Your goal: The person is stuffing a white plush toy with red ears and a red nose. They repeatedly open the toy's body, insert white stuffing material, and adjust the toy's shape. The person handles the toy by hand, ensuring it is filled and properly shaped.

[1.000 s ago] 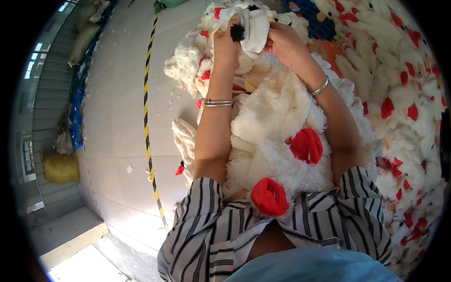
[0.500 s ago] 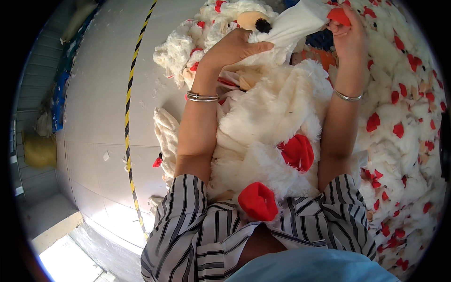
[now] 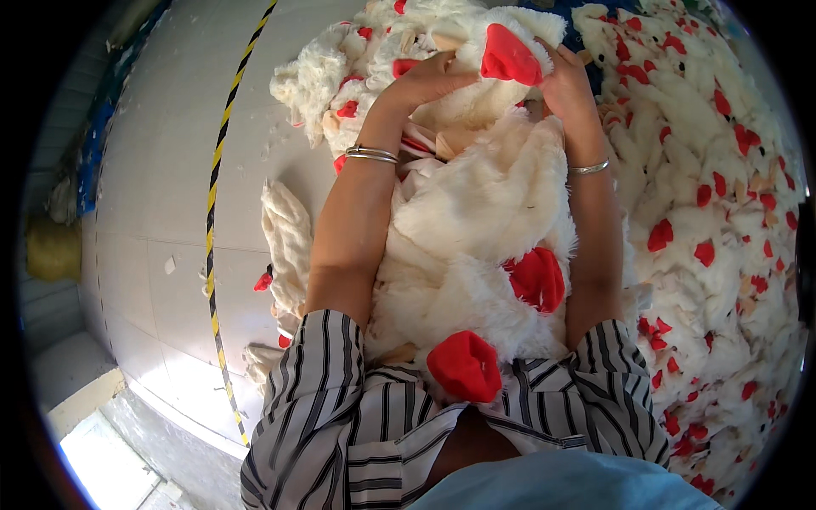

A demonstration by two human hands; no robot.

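Plush (image 3: 478, 92), fluffy white, red pouch (image 3: 510, 58), gripped by left hand (image 3: 429, 82) and right hand (image 3: 566, 82)

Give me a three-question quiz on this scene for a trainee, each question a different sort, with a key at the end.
1. True or false: the left hand and the right hand are both at the red-patched plush piece.
2. What colours is the striped line?
A) red and white
B) yellow and black
C) blue and green
3. Fill in: the large white-and-red heap fills the ____ side of the picture.

Key: 1. True; 2. B; 3. right.
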